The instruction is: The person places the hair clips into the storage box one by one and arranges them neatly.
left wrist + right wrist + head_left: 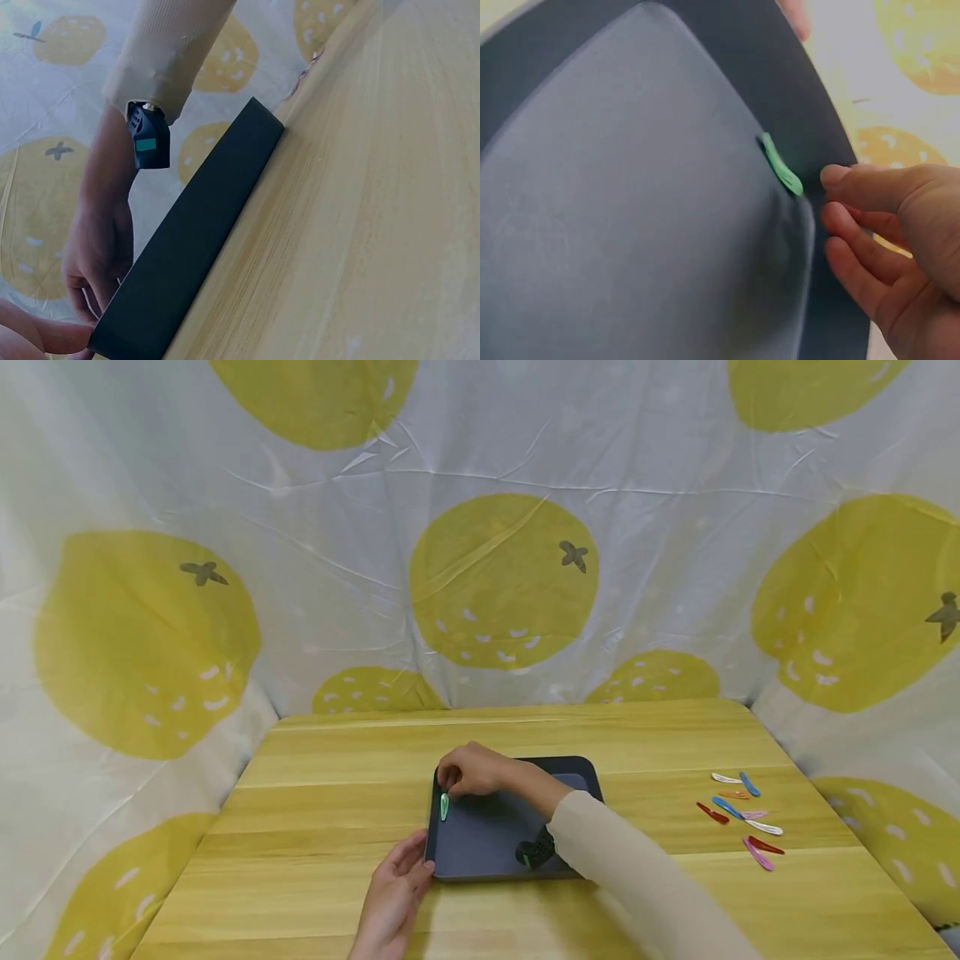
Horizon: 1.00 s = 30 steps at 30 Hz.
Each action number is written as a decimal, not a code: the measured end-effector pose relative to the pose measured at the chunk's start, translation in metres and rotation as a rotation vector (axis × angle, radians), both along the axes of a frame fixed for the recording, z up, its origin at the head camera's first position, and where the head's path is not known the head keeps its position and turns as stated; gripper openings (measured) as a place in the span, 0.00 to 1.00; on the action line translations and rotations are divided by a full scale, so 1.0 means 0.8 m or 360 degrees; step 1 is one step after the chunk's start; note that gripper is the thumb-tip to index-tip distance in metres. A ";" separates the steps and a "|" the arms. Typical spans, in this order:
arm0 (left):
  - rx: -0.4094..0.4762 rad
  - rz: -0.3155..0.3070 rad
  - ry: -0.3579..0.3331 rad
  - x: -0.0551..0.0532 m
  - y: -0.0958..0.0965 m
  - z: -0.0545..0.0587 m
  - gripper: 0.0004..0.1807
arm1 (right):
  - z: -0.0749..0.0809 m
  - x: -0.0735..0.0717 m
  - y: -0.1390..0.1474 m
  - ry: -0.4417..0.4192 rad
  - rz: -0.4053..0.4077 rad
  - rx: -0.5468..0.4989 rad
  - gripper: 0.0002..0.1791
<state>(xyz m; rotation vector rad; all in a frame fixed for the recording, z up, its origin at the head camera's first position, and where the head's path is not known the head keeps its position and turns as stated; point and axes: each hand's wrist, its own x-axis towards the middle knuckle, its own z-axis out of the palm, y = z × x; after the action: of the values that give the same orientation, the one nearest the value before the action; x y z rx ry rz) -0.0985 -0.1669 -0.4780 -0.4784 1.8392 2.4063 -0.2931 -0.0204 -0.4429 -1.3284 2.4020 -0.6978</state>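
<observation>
At left of dark tray (476, 853) | right hand (476, 770) narrowly parted beside green clip (444, 807) | left hand (393, 887) half-spread, touching tray corner

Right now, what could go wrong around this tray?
1. The right grip is just off the green clip; a brush might shift it.
2. The left grip touches the tray at its near left corner; an off-centre push could swivel it.
3. At right, a blue clip and white clip lie nearly end to end; grabbing one might drag the other.

No text seems readable, though the wrist views look soft.
</observation>
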 end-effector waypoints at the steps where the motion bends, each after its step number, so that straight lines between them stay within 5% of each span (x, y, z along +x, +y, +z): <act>1: 0.0000 0.0004 0.0003 0.000 0.000 0.001 0.31 | 0.003 0.000 0.002 0.0005 0.0014 0.0003 0.09; 30: 0.0017 0.0032 -0.0024 0.000 0.002 0.000 0.32 | 0.058 0.001 0.085 0.0041 0.0014 -0.0104 0.10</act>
<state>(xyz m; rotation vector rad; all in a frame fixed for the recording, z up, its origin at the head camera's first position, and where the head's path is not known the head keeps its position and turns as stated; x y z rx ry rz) -0.0981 -0.1650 -0.4779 -0.5150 1.8235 2.4171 -0.2921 0.0479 -0.3961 -1.3805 2.4114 -0.7676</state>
